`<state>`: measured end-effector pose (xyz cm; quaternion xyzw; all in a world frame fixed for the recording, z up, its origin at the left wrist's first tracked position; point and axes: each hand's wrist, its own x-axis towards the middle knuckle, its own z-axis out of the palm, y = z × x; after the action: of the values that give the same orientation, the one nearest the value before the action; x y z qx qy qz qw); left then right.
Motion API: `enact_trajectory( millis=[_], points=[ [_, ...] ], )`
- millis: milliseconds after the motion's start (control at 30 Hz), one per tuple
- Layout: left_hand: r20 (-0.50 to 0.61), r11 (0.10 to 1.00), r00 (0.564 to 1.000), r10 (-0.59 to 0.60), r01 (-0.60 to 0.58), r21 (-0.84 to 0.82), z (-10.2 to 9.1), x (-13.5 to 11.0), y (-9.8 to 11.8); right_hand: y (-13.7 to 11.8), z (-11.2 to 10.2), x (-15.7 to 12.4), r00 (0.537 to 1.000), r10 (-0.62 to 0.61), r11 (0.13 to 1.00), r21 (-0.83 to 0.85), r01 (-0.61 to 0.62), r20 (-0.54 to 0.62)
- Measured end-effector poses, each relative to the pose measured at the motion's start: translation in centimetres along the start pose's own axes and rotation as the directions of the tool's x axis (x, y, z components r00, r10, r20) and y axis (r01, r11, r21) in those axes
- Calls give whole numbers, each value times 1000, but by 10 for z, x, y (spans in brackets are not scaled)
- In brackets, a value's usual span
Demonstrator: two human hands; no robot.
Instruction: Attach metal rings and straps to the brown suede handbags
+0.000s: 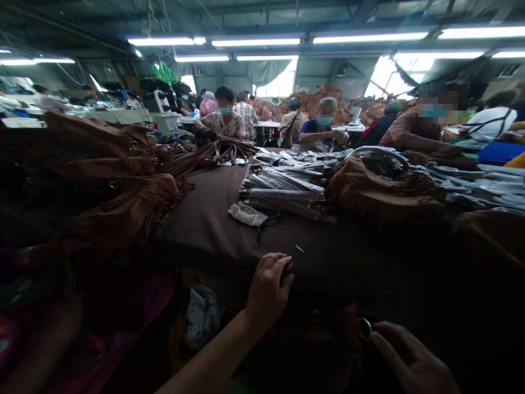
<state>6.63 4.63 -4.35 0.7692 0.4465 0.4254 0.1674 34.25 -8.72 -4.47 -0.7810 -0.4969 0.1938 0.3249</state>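
My left hand (268,287) rests at the near edge of the dark table covering (197,210). Its fingers are curled together, and whatever they hold is hidden or too small to name. At the lower right, my right hand (414,353) pinches a metal ring (366,328) between thumb and forefinger. The ring appears joined to a dark brown piece (348,323), mostly lost in shadow. Just beyond my left hand lies a small pale pointed piece (299,249). Farther up, a white packet (247,214) sits beside a black cord (262,228).
Brown fringed bags (118,202) are heaped at the left. Plastic-wrapped straps (283,186) pile up mid-table, with another brown fringed bag (381,191) to their right. A neighbour's arm (53,328) reaches in at lower left. Several people work across the table.
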Motion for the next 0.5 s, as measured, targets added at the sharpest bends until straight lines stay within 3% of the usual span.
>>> enact_trajectory(
  millis=[133,200,267,367,500],
  points=[
    [-86,993,992,92,-85,77,2,-10,18,-11,19,-1,999,22,1000,-8,-22,40],
    [-40,989,989,144,-143,29,7,-19,30,-13,21,0,998,28,999,18,-29,64],
    [84,985,985,152,-144,-90,16,-27,38,-13,20,1,996,33,998,50,-37,79],
    [301,978,953,37,27,-205,36,-37,40,-12,16,1,996,29,995,87,-37,87],
    [483,955,866,-127,238,-176,58,-43,31,-8,16,-2,996,38,993,106,-47,80]
  ],
)
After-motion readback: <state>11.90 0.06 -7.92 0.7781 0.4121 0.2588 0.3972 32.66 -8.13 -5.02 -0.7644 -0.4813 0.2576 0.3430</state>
